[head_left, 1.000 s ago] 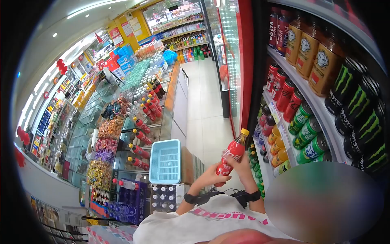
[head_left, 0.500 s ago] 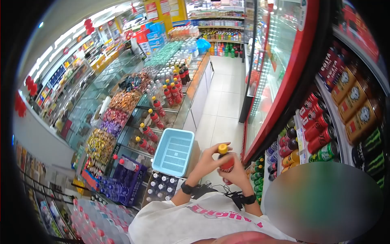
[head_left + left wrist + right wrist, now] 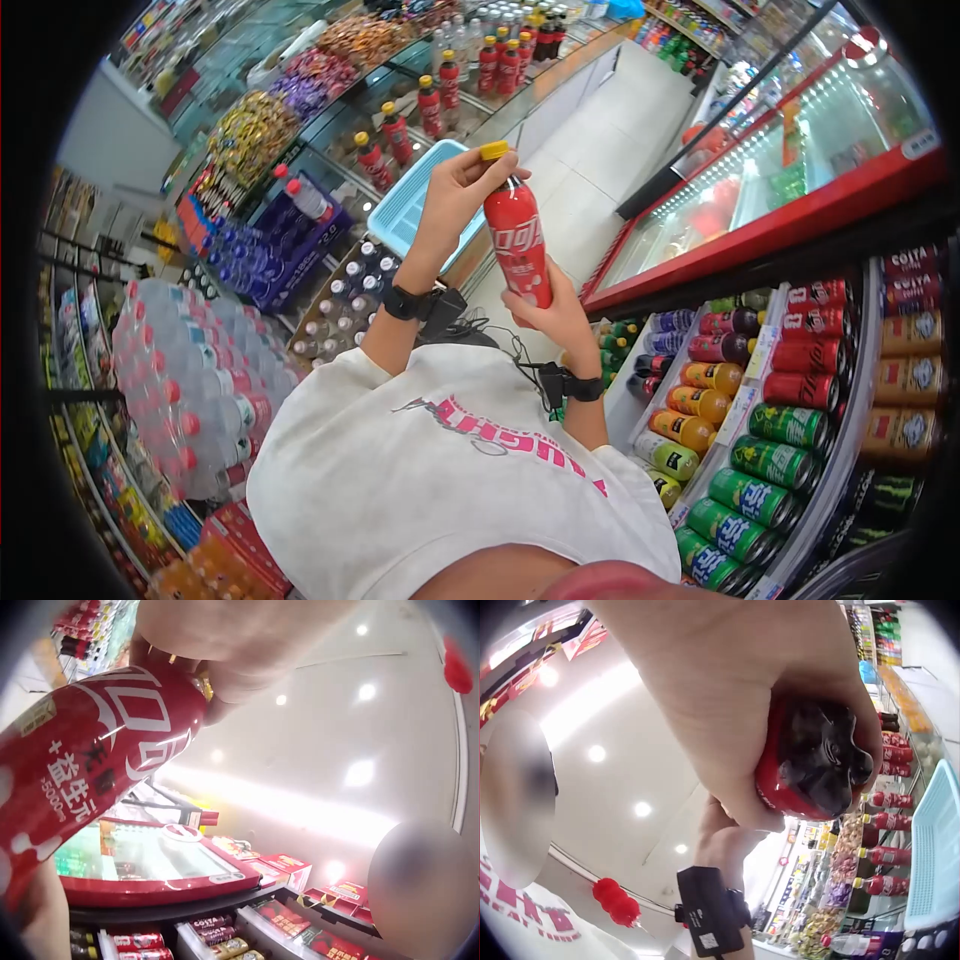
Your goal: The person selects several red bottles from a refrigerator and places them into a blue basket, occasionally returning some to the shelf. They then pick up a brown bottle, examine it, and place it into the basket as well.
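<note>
A red-labelled cola bottle (image 3: 518, 240) with a yellow cap (image 3: 494, 150) is held tilted in front of the white shirt. My left hand (image 3: 455, 200) pinches it at the neck, just under the cap, with fingers and thumb. Lower down, my right hand (image 3: 558, 318) grips the bottle near its base. In the left wrist view the printed label (image 3: 112, 727) faces the camera, and the neck is partly hidden by my left hand (image 3: 247, 637). The right wrist view shows the dark bottle base (image 3: 825, 757) inside the curled grip of my right hand (image 3: 727, 690).
A light-blue plastic basket (image 3: 405, 200) stands behind my left hand. Several similar red bottles (image 3: 396, 135) line the glass counter. To the right are a drinks shelf with green cans (image 3: 745, 497) and a red-framed glass door (image 3: 640, 235). Wrapped water bottles (image 3: 200, 390) are stacked at the left.
The head view has swung round and down. Both hands have brought the bottle up in view; the left hand has gone from the bottle's body to its neck, the right stays low on it.
</note>
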A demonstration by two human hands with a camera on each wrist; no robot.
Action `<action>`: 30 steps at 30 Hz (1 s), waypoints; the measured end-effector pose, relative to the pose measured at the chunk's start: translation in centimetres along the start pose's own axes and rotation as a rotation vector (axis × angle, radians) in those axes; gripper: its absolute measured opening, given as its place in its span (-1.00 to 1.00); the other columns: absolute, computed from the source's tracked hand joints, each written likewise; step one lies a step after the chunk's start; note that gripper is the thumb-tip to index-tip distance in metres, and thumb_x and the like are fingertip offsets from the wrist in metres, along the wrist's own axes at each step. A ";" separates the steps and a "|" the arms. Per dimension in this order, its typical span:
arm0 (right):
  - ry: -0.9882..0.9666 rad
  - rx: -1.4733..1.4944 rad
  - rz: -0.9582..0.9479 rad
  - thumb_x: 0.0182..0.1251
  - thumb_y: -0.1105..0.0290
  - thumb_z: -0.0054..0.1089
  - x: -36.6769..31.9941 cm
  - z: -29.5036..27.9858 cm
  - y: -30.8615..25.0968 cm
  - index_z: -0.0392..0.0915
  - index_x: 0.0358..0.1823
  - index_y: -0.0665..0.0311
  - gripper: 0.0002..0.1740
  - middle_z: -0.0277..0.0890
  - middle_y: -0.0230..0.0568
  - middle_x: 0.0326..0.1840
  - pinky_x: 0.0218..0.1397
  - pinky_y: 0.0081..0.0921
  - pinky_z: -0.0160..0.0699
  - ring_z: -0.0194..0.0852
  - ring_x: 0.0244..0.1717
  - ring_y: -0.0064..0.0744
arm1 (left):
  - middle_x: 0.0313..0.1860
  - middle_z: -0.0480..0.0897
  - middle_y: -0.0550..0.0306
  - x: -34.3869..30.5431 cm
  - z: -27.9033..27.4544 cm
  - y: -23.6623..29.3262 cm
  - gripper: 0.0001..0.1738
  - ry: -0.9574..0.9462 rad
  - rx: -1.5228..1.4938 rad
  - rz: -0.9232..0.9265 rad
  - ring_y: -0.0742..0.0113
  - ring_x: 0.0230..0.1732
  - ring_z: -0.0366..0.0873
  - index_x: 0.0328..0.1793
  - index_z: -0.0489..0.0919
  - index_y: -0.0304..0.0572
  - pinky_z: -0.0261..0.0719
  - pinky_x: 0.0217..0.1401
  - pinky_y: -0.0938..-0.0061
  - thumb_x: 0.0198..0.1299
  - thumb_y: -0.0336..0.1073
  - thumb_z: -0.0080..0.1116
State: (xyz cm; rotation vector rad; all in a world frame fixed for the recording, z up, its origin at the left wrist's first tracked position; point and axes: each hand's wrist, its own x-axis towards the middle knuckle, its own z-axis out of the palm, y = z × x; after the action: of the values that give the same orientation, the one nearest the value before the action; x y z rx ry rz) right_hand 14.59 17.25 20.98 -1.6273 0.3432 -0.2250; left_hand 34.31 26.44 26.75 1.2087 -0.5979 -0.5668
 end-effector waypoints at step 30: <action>0.348 0.054 0.199 0.61 0.36 0.18 -3.1 -7.8 12.4 0.51 0.26 0.45 -0.64 0.68 -0.07 0.13 0.31 -0.42 0.60 0.71 0.15 -0.31 | -0.14 0.75 -0.06 6.3 -21.2 -21.2 -0.53 0.602 0.966 0.116 0.04 -0.10 0.75 0.02 0.78 -0.31 0.66 0.02 0.29 0.01 -0.23 0.63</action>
State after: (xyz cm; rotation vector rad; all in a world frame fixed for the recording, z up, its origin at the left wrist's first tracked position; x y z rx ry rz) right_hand 7.92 10.34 9.49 -1.4874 0.7549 -0.3628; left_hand 51.71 31.08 1.99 2.1187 -0.4082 0.2577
